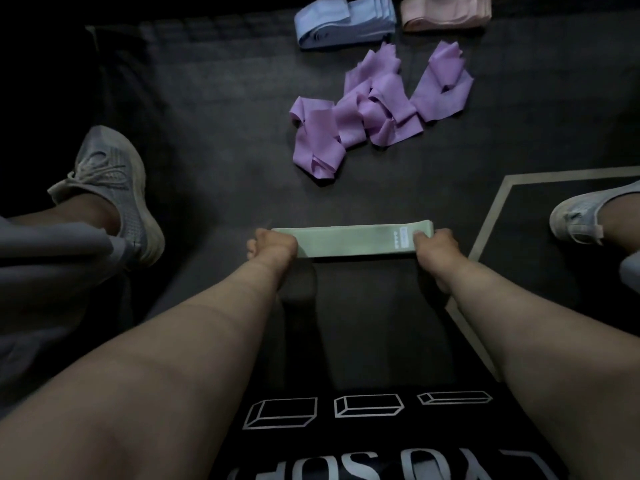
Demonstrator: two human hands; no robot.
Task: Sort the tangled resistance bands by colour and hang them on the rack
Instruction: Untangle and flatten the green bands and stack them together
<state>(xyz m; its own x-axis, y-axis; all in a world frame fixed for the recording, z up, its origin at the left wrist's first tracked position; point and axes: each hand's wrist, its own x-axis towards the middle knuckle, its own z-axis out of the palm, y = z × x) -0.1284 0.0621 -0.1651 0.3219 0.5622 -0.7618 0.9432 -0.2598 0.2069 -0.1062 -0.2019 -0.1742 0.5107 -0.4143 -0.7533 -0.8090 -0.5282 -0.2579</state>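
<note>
band (353, 242) of green held between left hand (273, 245), right hand (431, 242).

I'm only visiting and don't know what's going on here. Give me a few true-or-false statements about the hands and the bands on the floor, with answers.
1. The left hand and the right hand each grip one end of the green band. True.
2. The purple bands are folded in a tidy stack. False: they lie in a loose, crumpled heap.
3. The blue bands and the pink bands sit in separate piles, side by side. True.
4. The pink bands lie nearer the person than the purple bands. False: they lie farther away, beyond the purple heap.
</note>
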